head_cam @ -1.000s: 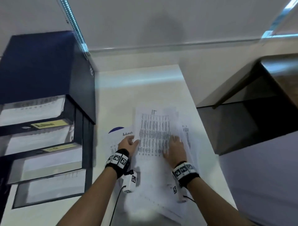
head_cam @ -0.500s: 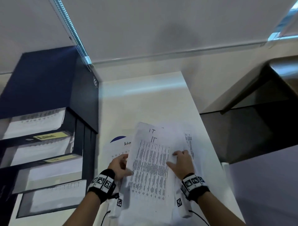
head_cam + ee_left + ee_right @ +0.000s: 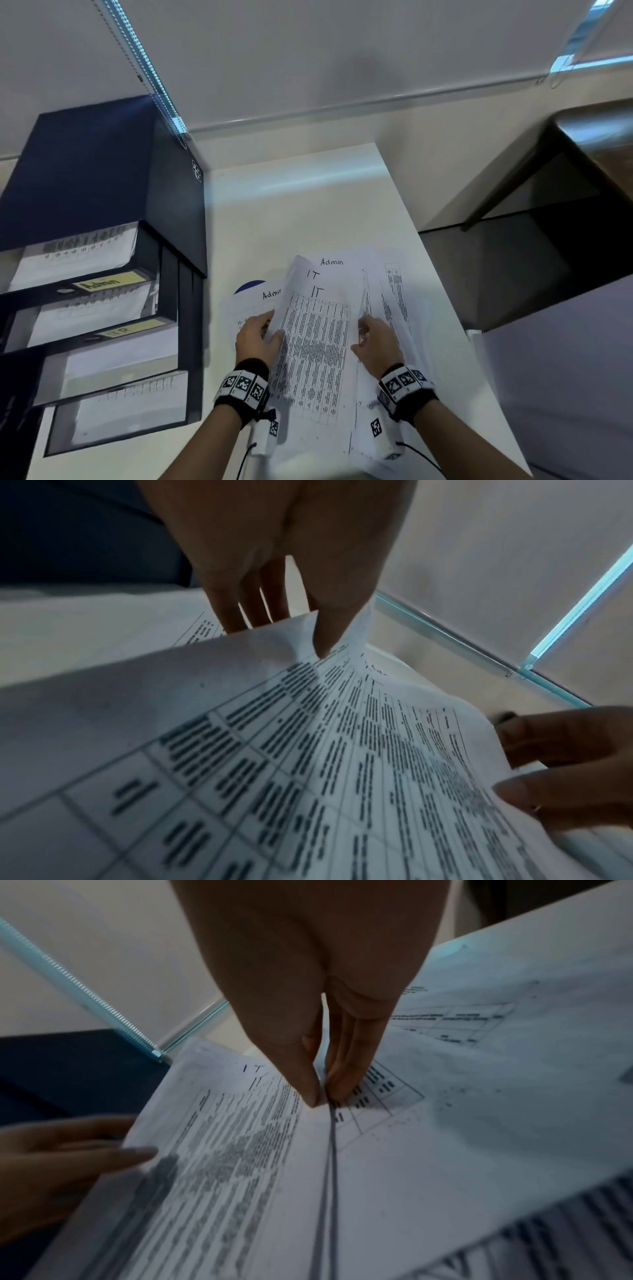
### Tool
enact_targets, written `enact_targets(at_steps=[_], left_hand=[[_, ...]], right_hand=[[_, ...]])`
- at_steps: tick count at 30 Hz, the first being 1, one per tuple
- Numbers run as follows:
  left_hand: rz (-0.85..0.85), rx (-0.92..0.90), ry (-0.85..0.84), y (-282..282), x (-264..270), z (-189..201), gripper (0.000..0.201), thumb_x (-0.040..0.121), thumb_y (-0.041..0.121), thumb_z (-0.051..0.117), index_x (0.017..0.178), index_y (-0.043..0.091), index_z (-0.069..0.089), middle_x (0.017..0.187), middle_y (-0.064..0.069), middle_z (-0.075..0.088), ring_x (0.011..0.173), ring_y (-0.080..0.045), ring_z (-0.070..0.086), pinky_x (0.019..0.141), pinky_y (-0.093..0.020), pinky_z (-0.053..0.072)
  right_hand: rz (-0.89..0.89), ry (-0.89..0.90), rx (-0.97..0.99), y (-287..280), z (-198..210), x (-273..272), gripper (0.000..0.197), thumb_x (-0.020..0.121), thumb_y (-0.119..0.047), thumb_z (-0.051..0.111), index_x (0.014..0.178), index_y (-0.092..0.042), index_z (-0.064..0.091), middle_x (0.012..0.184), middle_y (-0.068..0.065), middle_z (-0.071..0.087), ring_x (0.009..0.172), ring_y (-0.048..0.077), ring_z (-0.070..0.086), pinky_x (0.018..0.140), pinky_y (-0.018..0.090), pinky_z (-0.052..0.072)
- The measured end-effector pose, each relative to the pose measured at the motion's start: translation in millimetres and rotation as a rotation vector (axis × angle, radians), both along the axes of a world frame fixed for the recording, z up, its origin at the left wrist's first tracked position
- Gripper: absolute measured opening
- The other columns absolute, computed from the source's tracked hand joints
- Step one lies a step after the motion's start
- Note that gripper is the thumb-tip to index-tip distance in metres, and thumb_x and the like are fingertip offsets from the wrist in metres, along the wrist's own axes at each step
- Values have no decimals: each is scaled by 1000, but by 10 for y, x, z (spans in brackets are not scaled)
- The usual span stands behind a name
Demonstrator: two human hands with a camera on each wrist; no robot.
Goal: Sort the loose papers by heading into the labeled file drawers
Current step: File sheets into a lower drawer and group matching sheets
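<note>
Two sheets headed "IT" (image 3: 313,346) are lifted off the loose papers (image 3: 394,308) on the white table (image 3: 301,212), with their top edge toward twelve o'clock. The left hand (image 3: 258,339) holds their nine o'clock edge: in the left wrist view its thumb lies on the printed face and the other fingers (image 3: 236,610) run behind the sheet, so the paper is pinched between them. The right hand (image 3: 376,342) is at the three o'clock edge; the right wrist view shows its thumb and fingers (image 3: 304,1080) pressed together on a thin paper edge, a narrow pinch. That edge appears to belong to the IT sheets, though blur makes it hard to be sure which sheet is caught.

Under the lifted sheets a page headed "Admin" (image 3: 331,262) peeks out at twelve o'clock, and a second Admin page (image 3: 253,305) lies at nine o'clock, partly under the left hand. A dark blue rounded shape (image 3: 250,286) shows behind that page.

The dark file drawer unit (image 3: 102,192) stands on the table at nine o'clock from the papers, well apart from the hands. Its drawers are pulled out in steps and hold white sheets. The upper yellow label reads "Admin" (image 3: 102,283); the next label (image 3: 120,331) seems to read "IT". Lower drawers (image 3: 120,407) show no readable label.
</note>
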State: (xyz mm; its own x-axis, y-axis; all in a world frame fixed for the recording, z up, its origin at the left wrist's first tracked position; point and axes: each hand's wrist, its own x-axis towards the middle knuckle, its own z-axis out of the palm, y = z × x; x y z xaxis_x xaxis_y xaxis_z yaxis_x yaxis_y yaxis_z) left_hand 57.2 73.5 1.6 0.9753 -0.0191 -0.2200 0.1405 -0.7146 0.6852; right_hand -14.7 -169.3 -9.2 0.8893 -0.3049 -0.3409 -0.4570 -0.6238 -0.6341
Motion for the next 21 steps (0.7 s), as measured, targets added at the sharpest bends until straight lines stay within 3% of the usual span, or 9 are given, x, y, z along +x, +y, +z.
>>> enact_targets(at_steps=[3,5,7,10,12,13,16,19,21], left_hand=[[-76,83,-48,27,-34,-19,53,88,14,68,139,21,54,141,-5,50,125,-24,52,107,-40,44],[-116,111,-47,34,-48,-20,45,91,18,66,135,20,58,143,-3,49,126,-22,50,108,-37,42],[-116,122,-84,42,-50,-40,31,91,24,66,120,15,69,131,-2,55,119,-20,50,103,-37,45],[-42,45,-122,27,-38,23,21,92,28,65,100,11,74,101,-2,66,96,-19,58,88,-34,51],[-7,-59,-70,17,-49,103,10,92,23,66,90,16,72,78,4,68,73,-16,62,75,-28,54],[4,-104,-43,17,-63,147,2,89,19,70,87,18,71,72,6,68,68,-13,62,72,-27,55],[110,-205,62,42,-93,159,21,71,8,85,84,16,69,71,4,68,63,-10,61,61,-19,54],[229,-310,158,90,-111,74,36,58,12,94,83,15,67,70,-1,64,61,-15,56,55,-21,51],[262,-352,174,135,-108,-15,35,63,32,92,77,13,66,65,-3,60,60,-17,53,59,-29,51]], right_hand=[[80,-45,-45,81,-28,-123,26,78,-6,77,99,-17,67,106,-5,48,77,9,58,76,13,49],[128,-79,-64,117,-60,-177,16,78,-9,77,87,-20,70,103,-5,46,82,9,54,73,7,42],[186,-96,-82,144,-63,-214,12,80,-13,77,78,-22,70,99,-6,45,86,9,50,72,6,37],[209,-91,-53,159,-53,-236,10,81,-15,76,79,-22,69,101,-4,47,87,12,52,72,6,37],[98,-64,-26,122,-42,-243,16,80,-17,77,92,-19,67,107,-3,48,89,11,54,79,10,42],[19,-32,-1,94,-44,-241,29,78,-20,79,103,-16,64,110,-2,49,90,11,55,81,15,45],[-215,-6,178,29,-48,-224,55,73,-31,84,116,-16,53,105,-2,60,90,13,62,72,19,51],[-271,47,242,24,-27,-204,46,72,-31,86,107,-13,61,96,-3,65,88,15,63,64,18,46],[-285,53,295,20,-58,-203,34,72,-26,86,99,-11,71,91,0,71,77,10,66,58,12,47]])
